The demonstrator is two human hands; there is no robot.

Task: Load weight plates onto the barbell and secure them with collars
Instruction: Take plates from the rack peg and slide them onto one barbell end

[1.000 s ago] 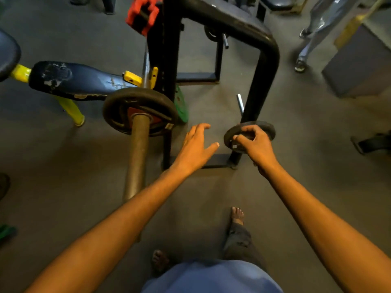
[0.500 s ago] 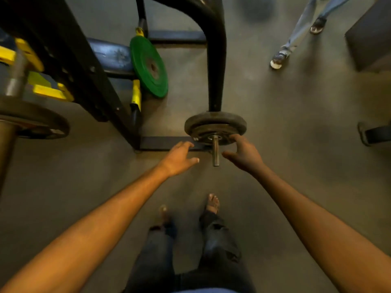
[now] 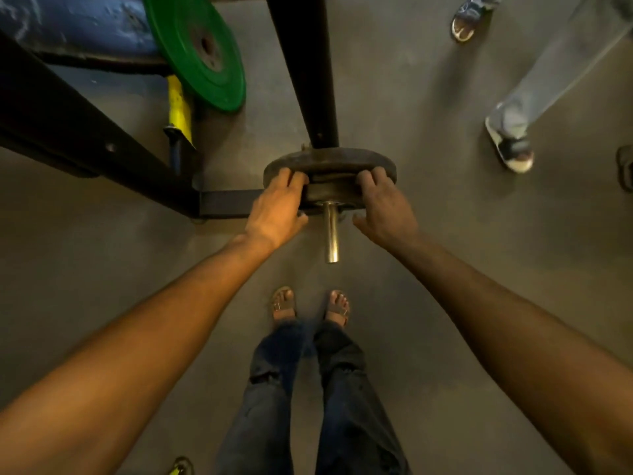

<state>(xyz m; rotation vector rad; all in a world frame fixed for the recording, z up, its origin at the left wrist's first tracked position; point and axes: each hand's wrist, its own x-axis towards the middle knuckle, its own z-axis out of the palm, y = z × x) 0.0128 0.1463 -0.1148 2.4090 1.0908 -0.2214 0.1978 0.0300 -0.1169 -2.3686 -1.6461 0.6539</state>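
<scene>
Hands have closed in since a moment ago: left hand (image 3: 277, 204) and right hand (image 3: 385, 207) now curl their fingers (image 3: 294, 178) around the dark weight plate (image 3: 329, 162) on its storage peg (image 3: 331, 231), apparently ready to pull it off.

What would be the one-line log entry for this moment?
stage: fetching plate | left hand: on dark plate | right hand: on same plate | plate: on storage peg

Stacked plates (image 3: 329, 162) sit on a peg (image 3: 331, 231) (probably two), disc (image 3: 198, 49) behind-left.
</scene>
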